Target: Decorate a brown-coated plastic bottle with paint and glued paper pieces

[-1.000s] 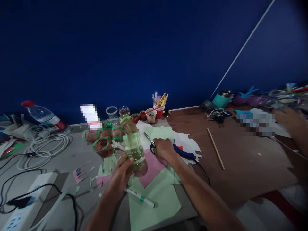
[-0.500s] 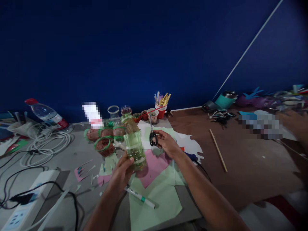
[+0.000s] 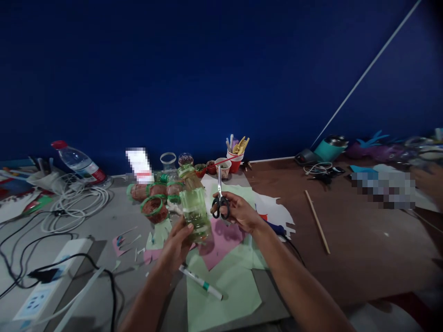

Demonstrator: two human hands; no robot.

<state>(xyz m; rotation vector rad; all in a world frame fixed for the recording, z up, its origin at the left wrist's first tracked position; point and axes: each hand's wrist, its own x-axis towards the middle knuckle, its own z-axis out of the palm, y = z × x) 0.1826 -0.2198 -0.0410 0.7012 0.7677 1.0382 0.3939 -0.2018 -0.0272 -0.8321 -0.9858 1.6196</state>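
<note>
My left hand [image 3: 179, 242] is closed around the lower part of a clear, greenish plastic bottle [image 3: 194, 205], which stands tilted over the paper. In my right hand [image 3: 238, 212] is a pair of scissors [image 3: 219, 198] with black handles, blades pointing up and away from me. The scissors are just right of the bottle and do not touch it. Beneath both hands lie pink paper [image 3: 223, 240] and light green paper [image 3: 221, 281]. A white marker [image 3: 202, 282] with a green band rests on the green sheet.
Brown containers with green rims [image 3: 154, 210] stand left of the bottle. A power strip [image 3: 51, 279] and coiled white cable [image 3: 78, 207] lie at left. Behind are a red cup [image 3: 236, 163] of tools and a water bottle [image 3: 81, 163]. A wooden stick [image 3: 317, 221] lies right; another person's hand [image 3: 429, 180] is beyond.
My right hand has turned the scissors so that both handle loops now show. The bottle stays in my left hand. The whole view has shifted slightly.
</note>
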